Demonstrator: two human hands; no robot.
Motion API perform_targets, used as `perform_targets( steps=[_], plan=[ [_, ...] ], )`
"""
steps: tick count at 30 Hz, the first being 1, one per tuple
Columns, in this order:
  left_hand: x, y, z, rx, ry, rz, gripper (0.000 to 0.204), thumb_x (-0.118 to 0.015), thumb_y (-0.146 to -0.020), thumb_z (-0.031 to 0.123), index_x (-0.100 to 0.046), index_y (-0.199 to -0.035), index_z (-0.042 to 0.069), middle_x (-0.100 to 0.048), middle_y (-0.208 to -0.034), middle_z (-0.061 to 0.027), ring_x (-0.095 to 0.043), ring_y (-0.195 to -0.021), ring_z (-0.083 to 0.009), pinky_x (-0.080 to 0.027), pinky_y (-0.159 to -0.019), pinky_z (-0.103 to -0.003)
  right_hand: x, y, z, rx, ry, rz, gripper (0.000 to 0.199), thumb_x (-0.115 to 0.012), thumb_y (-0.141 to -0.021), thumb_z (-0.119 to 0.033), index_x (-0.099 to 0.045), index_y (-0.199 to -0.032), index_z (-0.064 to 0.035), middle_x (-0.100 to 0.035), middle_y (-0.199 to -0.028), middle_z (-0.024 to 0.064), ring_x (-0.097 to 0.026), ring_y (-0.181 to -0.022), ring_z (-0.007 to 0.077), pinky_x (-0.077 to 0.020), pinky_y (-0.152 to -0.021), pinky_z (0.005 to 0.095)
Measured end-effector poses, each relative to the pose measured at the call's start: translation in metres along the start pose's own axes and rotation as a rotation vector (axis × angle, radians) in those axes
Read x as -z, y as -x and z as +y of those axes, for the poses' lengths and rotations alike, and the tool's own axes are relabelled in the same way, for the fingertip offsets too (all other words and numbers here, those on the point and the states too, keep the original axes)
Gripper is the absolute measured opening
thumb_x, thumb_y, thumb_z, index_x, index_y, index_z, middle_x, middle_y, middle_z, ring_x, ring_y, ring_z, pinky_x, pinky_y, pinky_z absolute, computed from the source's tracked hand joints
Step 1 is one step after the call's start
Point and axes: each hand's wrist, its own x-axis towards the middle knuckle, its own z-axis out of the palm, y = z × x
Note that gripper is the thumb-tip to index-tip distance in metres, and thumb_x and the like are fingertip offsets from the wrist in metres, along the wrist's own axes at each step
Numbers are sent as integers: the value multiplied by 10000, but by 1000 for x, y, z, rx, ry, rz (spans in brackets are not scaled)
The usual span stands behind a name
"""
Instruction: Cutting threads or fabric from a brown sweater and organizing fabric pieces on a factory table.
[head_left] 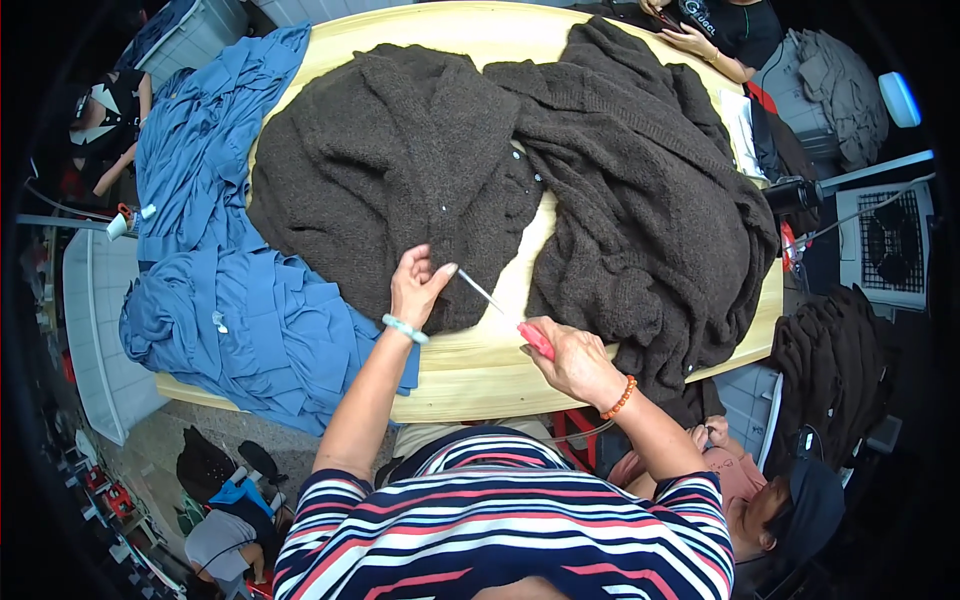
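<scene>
My right hand (578,366) grips the red handle of a red-handled tool with a thin metal shaft (482,290). Its shaft points up and left, and its far end lies right by the thumb of my left hand (412,290). The left fingers are apart and slightly bent, over the lower part of a dark brown knitted garment (380,150). Whether the left thumb touches the shaft is hard to make out. A second dark brown knit (650,200) lies bunched to the right, with a strip of bare table between the two. Small buttons or bits (538,178) show along the first knit's edge.
Blue garments (230,320) heap over the left side of the pale wooden table (460,380). More dark knits (830,370) are piled at the right. A person in a dark cap (810,500) sits close at my right. Others stand beyond the table's far corners.
</scene>
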Motion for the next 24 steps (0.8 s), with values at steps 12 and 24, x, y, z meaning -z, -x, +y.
perform_targets(
  steps=[12,24],
  plan=[
    [8,-23,-23,-20,17,14,93,-688,-848,20,-654,-924,-21,-662,-849,0,-567,-745,-51,-475,-681,-217,-4,-8,1,-14,192,-333,281,-608,-897,-273,-580,-1044,-36,-642,-734,240,-657,-745,397,-510,-690,479],
    [-21,-85,21,-212,-498,203,296,-764,-774,160,-650,-949,-49,-677,-743,-77,-612,-629,-146,-502,-624,-298,18,-43,-8,-73,41,44,266,-596,-906,-231,-546,-1097,-54,-652,-782,214,-646,-766,416,-510,-708,486]
  ],
)
